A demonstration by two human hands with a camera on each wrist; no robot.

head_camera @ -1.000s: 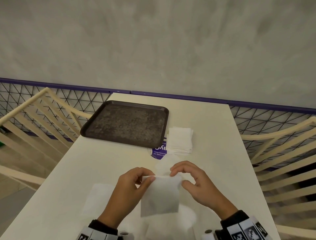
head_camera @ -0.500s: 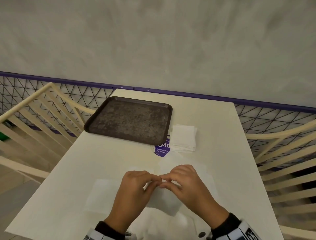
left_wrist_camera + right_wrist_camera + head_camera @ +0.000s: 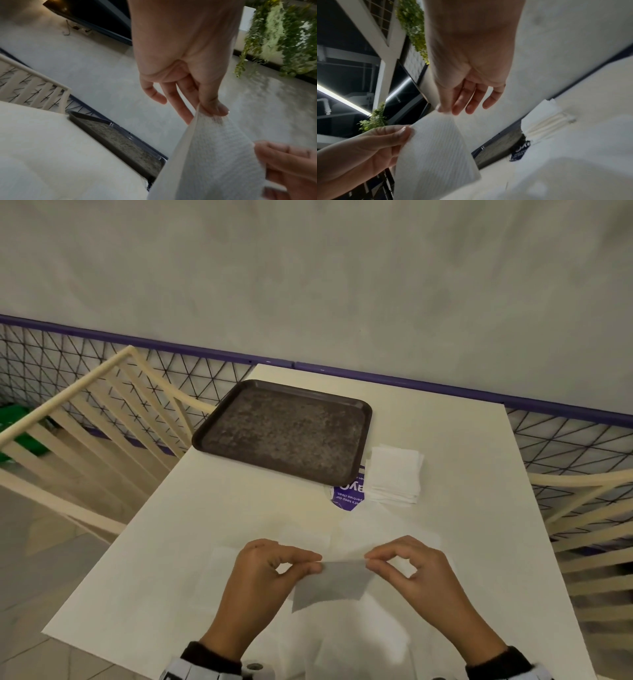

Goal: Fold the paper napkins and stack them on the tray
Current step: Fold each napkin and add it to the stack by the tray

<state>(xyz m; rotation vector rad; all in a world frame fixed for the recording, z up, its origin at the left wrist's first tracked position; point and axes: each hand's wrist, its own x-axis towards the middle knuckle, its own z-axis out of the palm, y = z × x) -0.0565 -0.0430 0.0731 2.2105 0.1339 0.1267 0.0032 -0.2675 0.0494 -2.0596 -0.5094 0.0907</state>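
While both hands are holding this napkin [image 3: 330, 582] up off the table [image 3: 445, 440], most of the risk is in how thin the thing is. Going left to right: the chair [image 3: 102, 419] on the left is out of the way, no issue there. The tray [image 3: 356, 409] sits at the far left of the table with nothing on it yet, so no stack has started. The left hand [image 3: 270, 571] has thumb and forefinger pinched on the napkin's top left corner, other fingers loose. The napkin hangs between the hands over the near edge, slightly crooked, lower left corner dipping more. The right hand [image 3: 411, 570] pinches the top right corner the same way.

What I'd worry about: pull the corners apart too hard and the paper could tear. If one pinch slips, the sheet swings and the fold comes out skewed. There also seem to be flat sheets lying on the table right under the hands, hard to make out, so pressing down could catch one of those too. Further right and beyond, the pile of napkins [image 3: 395, 474] sits just beside the tray's near right corner, over a purple sticker [image 3: 346, 497], and a careless reach could knock it.
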